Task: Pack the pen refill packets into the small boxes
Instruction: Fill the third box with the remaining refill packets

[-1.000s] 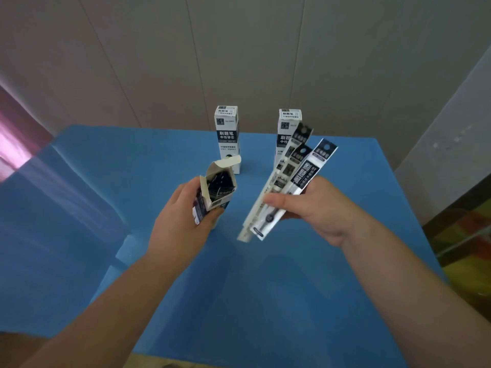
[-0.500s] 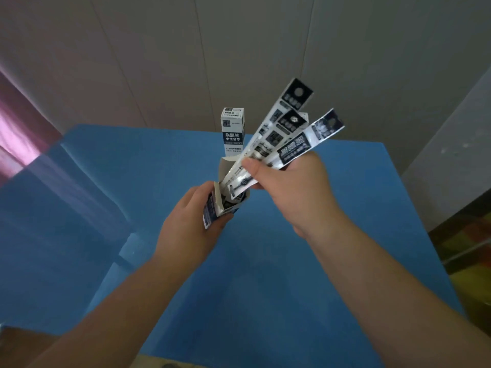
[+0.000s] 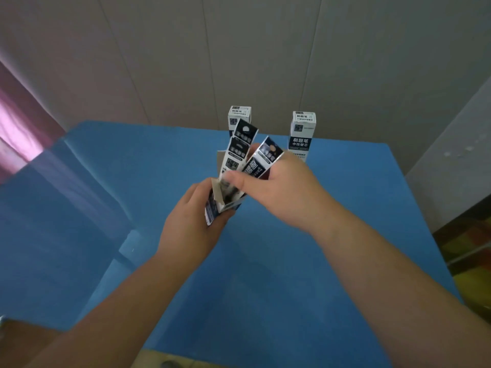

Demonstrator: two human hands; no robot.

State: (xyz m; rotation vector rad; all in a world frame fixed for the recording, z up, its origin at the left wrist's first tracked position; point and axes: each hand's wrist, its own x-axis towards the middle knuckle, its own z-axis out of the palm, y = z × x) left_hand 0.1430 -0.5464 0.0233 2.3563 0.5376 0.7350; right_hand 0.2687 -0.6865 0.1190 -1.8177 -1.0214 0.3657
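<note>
ok so the refill packets (image 3: 240, 152) just went partway into the open box (image 3: 224, 205); left hand (image 3: 191, 221) grips it, right hand (image 3: 279, 187) pinches the packets.

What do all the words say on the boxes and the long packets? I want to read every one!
"刷题笔" and "中性替芯": on the right standing box.
Left standing box: print too small and blurred to read.
Refill packets pinched in the right hand: large white characters, too blurred to read surely.
Open box gripped by the left hand: no print readable.
</note>
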